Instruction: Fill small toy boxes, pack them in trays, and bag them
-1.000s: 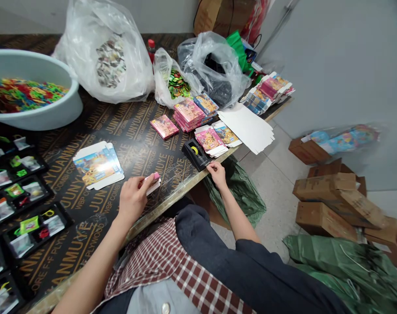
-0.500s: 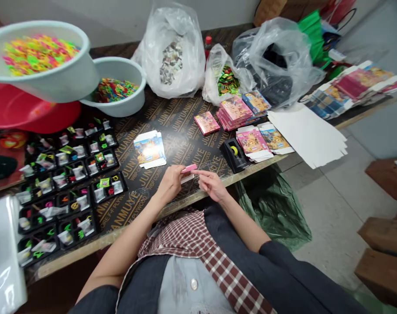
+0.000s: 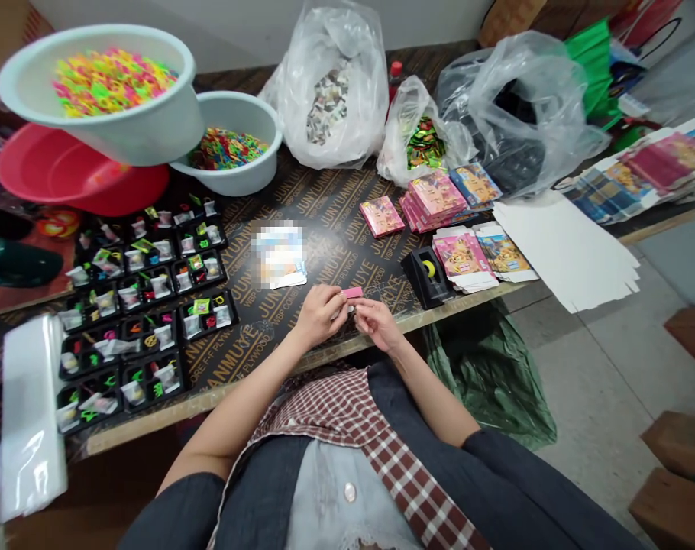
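Near the table's front edge, my left hand (image 3: 318,317) grips a small pink carton (image 3: 353,292), seen edge-on. My right hand (image 3: 378,324) is closed with thumb and fingertips at the carton's near end; the pinched part is mostly hidden by the fingers. Just beyond my left hand lies a flat printed carton (image 3: 289,271), partly blurred. To the right of my hands stands a black tape dispenser (image 3: 419,286) with a yellow roll. Flattened pink cartons (image 3: 460,252) lie beside it, and behind them is a stack of pink boxes (image 3: 436,195).
Black trays (image 3: 207,309) of small toys fill the table's left side. Behind them are a red basin (image 3: 50,168) and pale basins (image 3: 233,179) of plastic pieces. Plastic bags (image 3: 341,145) line the back. White sheets (image 3: 565,252) overhang the right edge; a green bag (image 3: 490,374) hangs below.
The view has shifted, so the table appears farther right. My right index finger, stretched along the carton before, is now bent in with the thumb at its end. My left hand keeps its hold.
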Demonstrator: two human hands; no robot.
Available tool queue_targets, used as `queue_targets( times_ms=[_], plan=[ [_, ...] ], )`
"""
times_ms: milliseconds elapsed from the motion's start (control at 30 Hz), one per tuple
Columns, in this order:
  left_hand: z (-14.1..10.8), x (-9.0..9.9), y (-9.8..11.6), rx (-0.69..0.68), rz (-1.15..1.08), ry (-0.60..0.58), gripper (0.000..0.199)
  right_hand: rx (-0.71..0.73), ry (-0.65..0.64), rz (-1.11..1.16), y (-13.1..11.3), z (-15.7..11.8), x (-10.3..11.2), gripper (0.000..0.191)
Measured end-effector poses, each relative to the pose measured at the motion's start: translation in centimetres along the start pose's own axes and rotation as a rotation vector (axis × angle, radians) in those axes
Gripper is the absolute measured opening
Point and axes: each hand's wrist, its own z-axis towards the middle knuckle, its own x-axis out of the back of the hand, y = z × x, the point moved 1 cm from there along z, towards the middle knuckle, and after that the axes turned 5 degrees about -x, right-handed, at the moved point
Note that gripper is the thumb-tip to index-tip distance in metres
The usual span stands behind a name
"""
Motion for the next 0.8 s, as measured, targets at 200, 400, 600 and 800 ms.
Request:
queue_targets(
  times_ms=[200, 400, 600, 800],
  plan=[
    [0.4, 0.4, 1.4, 0.045, -0.038, -0.089, 0.022, 0.357, 0.337, -0.568, -2.9, -2.0, -0.2, 0.039],
    [-3.8, 5.8, 2.1, 0.072, -0.18, -0.353, 0.023, 0.757, 0.295, -0.735, -5.5, -0.2, -3.8, 0.025],
    [-5.9, 3.4, 1.0, 0.343, -0.067, -0.519, 0.031, 0.772, -0.302, -1.214, -1.6, 8.8, -13.7, 0.059],
    [-5.3, -0.9, 1.5, 0.302, -0.031, -0.526, 0.045, 0.567, -0.666, -1.621, 3.9, 15.2, -22.3, 0.098]
  ],
)
